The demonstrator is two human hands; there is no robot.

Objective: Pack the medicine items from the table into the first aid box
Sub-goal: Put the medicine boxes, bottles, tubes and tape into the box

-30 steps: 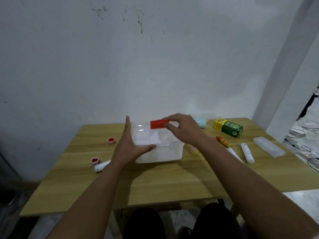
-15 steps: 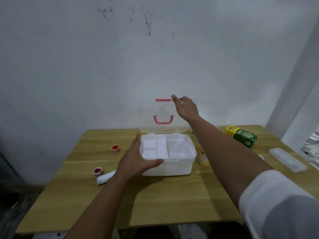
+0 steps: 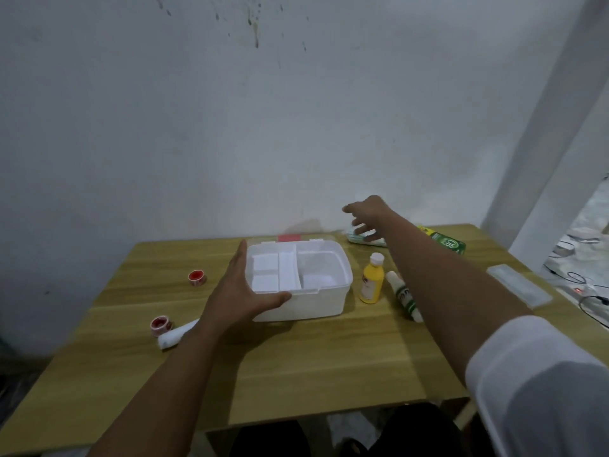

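Observation:
The white first aid box (image 3: 326,301) stands open mid-table, its clear lid with a red latch (image 3: 288,238) folded flat behind it. Inside are white divided compartments. My left hand (image 3: 242,291) grips the box's front left corner. My right hand (image 3: 367,212) hovers with spread fingers just above a pale wrapped packet (image 3: 364,238) at the back. A yellow bottle (image 3: 372,283) and a white-and-green tube (image 3: 403,296) lie right of the box. Two red tape rolls (image 3: 197,278) (image 3: 160,324) and a white bandage roll (image 3: 176,334) lie at the left.
A green and yellow carton (image 3: 446,240) sits at the back right, and a flat translucent case (image 3: 519,285) lies near the right edge. The wooden table (image 3: 329,367) stands against a white wall. Cables lie on the floor at the far right.
The lid has gone from upright to flat behind the box. My right hand let go of it and moved right and down over the packet. My left hand stayed on the box.

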